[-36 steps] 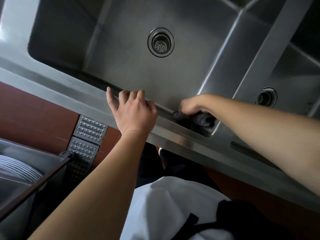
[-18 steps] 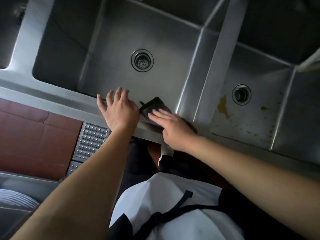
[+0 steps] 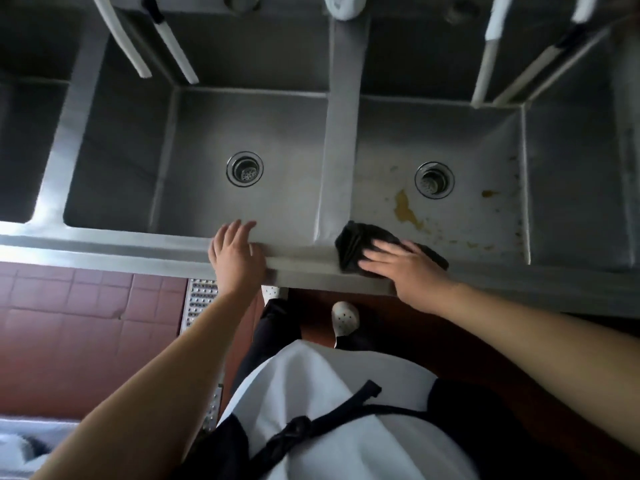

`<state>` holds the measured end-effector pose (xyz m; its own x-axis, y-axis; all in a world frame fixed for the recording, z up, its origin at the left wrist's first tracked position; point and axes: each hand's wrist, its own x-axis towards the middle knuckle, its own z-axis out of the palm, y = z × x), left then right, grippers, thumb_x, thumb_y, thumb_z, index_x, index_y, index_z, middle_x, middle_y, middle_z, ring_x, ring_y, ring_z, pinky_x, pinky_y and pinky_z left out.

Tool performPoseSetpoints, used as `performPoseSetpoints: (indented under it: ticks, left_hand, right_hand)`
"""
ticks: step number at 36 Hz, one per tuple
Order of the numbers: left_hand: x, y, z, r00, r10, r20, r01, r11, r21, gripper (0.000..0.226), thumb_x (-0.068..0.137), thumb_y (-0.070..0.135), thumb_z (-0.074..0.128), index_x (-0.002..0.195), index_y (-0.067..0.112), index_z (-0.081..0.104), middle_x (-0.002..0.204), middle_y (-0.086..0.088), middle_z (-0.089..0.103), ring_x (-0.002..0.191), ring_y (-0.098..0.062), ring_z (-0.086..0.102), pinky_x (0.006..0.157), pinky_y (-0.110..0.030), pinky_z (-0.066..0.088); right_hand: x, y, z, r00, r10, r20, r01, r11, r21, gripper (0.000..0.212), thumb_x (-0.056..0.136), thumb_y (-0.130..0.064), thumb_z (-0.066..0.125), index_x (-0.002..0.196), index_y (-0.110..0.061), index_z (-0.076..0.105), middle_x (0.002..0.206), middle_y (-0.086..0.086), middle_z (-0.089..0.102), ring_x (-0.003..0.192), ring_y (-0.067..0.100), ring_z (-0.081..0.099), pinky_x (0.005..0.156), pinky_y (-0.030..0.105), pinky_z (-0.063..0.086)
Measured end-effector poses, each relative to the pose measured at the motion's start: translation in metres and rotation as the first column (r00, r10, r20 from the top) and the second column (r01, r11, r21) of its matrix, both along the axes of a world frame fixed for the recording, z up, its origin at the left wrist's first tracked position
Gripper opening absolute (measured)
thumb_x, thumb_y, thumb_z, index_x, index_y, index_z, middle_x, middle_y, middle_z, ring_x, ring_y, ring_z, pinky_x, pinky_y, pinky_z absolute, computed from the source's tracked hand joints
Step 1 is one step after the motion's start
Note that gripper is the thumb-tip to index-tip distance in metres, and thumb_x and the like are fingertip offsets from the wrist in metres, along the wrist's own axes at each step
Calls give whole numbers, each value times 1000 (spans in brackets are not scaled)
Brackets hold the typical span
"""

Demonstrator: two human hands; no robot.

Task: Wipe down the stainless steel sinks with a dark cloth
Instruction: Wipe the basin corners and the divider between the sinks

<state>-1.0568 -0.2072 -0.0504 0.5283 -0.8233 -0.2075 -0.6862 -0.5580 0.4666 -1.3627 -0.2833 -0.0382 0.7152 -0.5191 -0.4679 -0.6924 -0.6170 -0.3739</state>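
Right hand [image 3: 412, 271] is flat on the dark cloth [image 3: 360, 245], fingers straight and spread, pressing it down onto the front rim [image 3: 138, 245] of the stainless steel sinks. The cloth sits bunched at about 2 o'clock from the picture's centre, draped over the rim's edge just where the right basin [image 3: 467, 140] begins, its far corner poking out over the basin floor. Left hand [image 3: 235, 254] is out at 12 o'clock from the person's body, palm down on the same rim, fingers relaxed and reaching over the lip toward the middle basin [image 3: 214, 133], gripping nothing. The two hands lie near each other, with the divider [image 3: 341, 133] between the basins meeting the rim in the gap between them.

Middle basin shows a round drain [image 3: 245, 168] and a fairly clean floor. Right basin has its own drain [image 3: 434, 180], and yellowish-brown stains [image 3: 405, 209] at 7 o'clock from it, more specks scattered toward the right wall. The cloth lies just beside the biggest stain, not touching it as far as I can tell.

At 12 o'clock, white-tipped pipes [image 3: 176, 46] angle down over the basins. Below the rim: red floor tiles [image 3: 69, 323], a perforated metal grate [image 3: 199, 303], white shoes [image 3: 344, 318], and a white apron [image 3: 329, 410] with a dark tie
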Motion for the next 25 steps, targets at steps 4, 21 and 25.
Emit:
performPoseSetpoints:
  ticks: [4, 21, 25]
  left_hand:
    - [-48, -9, 2, 985, -167, -49, 168, 986, 6, 49, 93, 13, 55, 140, 23, 53, 155, -5, 41, 146, -27, 24, 120, -42, 14]
    - [-65, -174, 7, 917, -384, -104, 394, 913, 105, 66, 98, 28, 48, 157, 29, 18, 166, -2, 9, 153, -29, 5, 123, -50, 10]
    - [-63, -244, -6, 909, -416, -38, 417, 897, 145, 68, 100, 31, 39, 159, 28, 5, 167, -2, -3, 153, -26, -6, 124, -46, 2]
  right_hand:
    - [-64, -8, 7, 969, -245, 33, 243, 968, 55, 82, 83, 14, 39, 149, -34, 41, 159, -14, 30, 150, 4, 15, 124, 32, 12]
    - [-79, -43, -1, 737, -565, -370, 585, 808, -70, 26, 99, -37, 46, 114, -24, 63, 125, 0, 61, 124, 25, 43, 103, 44, 37]
    - [-74, -60, 0, 697, -574, -430, 606, 792, -75, 18, 101, -38, 42, 96, -28, 55, 112, 0, 62, 118, 25, 47, 99, 46, 38]
